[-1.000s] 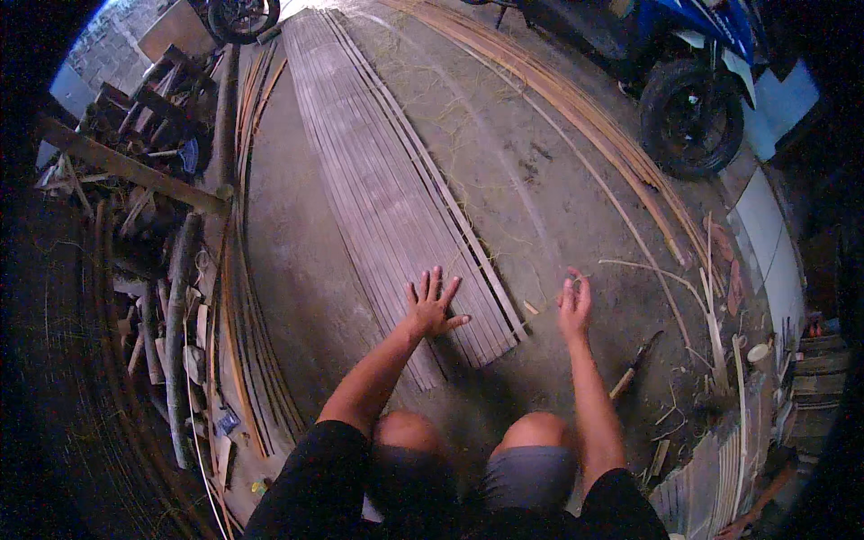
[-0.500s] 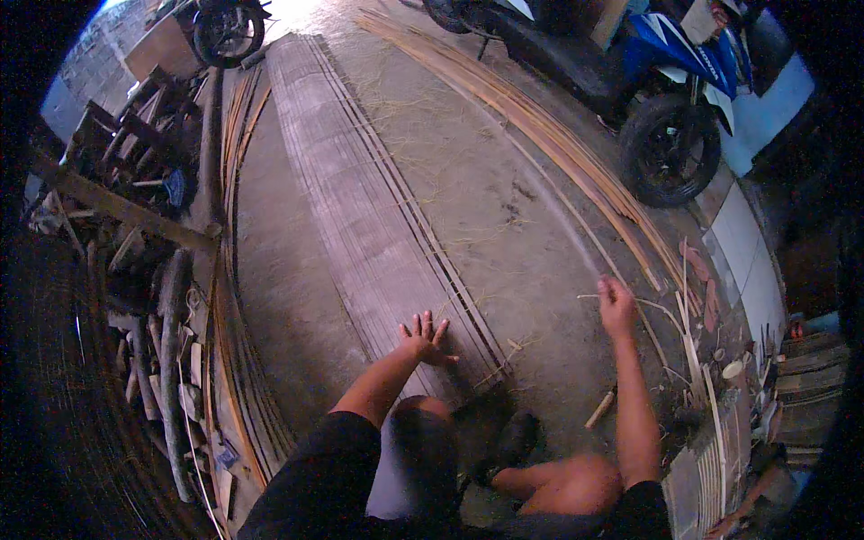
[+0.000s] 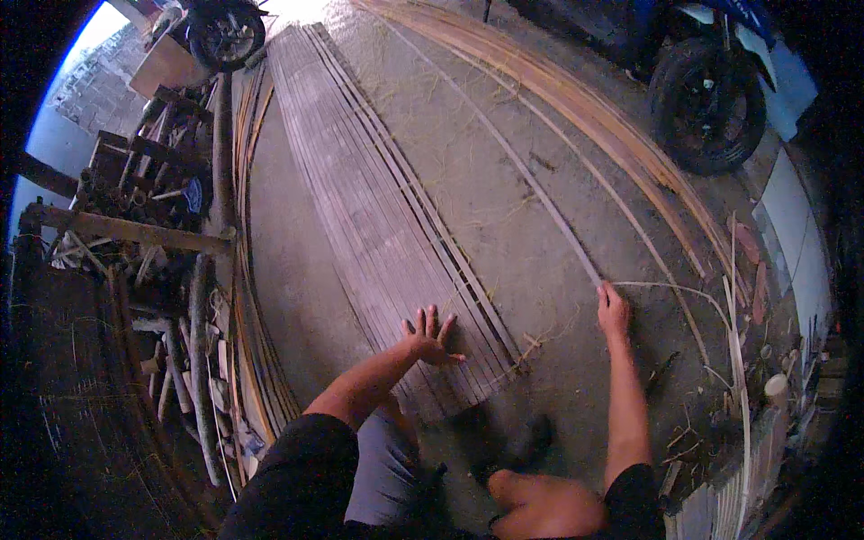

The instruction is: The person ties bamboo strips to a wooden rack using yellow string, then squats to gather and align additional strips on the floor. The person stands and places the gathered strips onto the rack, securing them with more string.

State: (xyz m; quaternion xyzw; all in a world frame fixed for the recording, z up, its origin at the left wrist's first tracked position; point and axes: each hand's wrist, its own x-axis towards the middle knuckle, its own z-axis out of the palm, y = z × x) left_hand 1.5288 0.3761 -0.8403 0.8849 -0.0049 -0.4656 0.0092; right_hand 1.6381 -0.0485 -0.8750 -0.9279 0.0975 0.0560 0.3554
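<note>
A long panel of narrow, greyish wood-like slats (image 3: 351, 180) stretches over the concrete floor from near my legs toward the bright far end. Fingers spread, my left hand (image 3: 433, 339) lies on its near part. Thin gaps set off the slats along its right edge, and a tie-like strand (image 3: 526, 353) lies by the near right corner. To the right, my right hand (image 3: 614, 313) is closed around the near end of a long thin strip (image 3: 531, 175), which runs far up the floor, apart from the panel. A pale thin strand (image 3: 675, 287) extends rightward from beside that hand.
Bundled brown strips (image 3: 594, 121) curve along the right, below a parked motorcycle's wheel (image 3: 709, 103). Another wheel (image 3: 225, 34) stands far left. Piled timber and poles (image 3: 162, 207) and more long strips (image 3: 256, 351) line the left side. Pale slats (image 3: 720, 499) lie lower right.
The strip in my right hand, blurred by motion before, now shows sharply and lies further left, closer to the panel. My left hand stays spread on the slats. The view has shifted slightly.
</note>
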